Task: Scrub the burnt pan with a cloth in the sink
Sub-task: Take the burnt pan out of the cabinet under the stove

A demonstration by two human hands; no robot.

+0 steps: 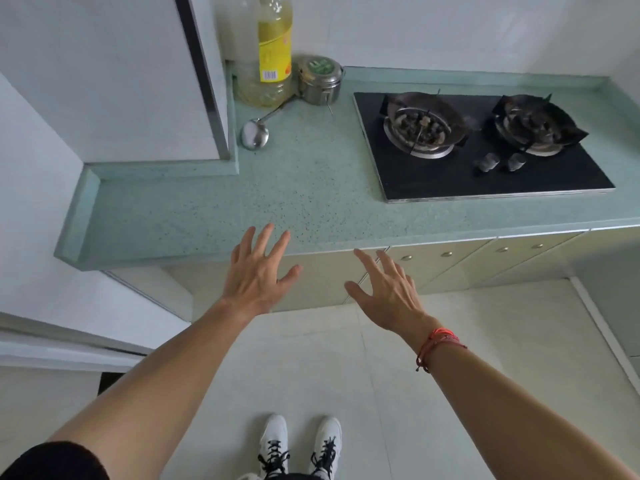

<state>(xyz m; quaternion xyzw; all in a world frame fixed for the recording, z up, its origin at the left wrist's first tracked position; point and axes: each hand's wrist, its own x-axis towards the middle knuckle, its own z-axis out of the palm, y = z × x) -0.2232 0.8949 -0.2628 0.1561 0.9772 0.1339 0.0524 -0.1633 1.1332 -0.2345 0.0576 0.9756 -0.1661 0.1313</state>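
Countertop point(311, 188) before left hand point(256, 275), right hand point(388, 292)

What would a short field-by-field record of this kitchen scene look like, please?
left hand: open, fingers spread, holding nothing
right hand: open, holding nothing
counter: oil bottle, steel tin, ladle at the back left
hob: on the right, no pan on it
pan, cloth, sink: not in view

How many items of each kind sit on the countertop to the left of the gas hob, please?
Plastic bottles: 2
Steel canister: 1
Steel ladle: 1
Total: 4
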